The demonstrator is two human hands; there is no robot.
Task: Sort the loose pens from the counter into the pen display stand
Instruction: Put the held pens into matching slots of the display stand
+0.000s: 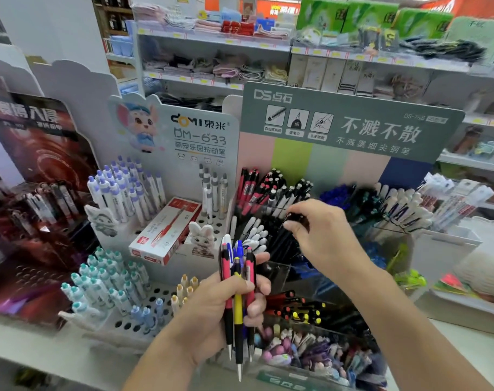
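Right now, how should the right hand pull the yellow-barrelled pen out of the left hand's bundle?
Pinch its clicker end from above and draw straight up. The yellow-barrelled pen stands tip-down, and the left hand wraps its barrel, so only the top is free.

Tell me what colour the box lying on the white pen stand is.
White with a red band, in the head view: box on stand.
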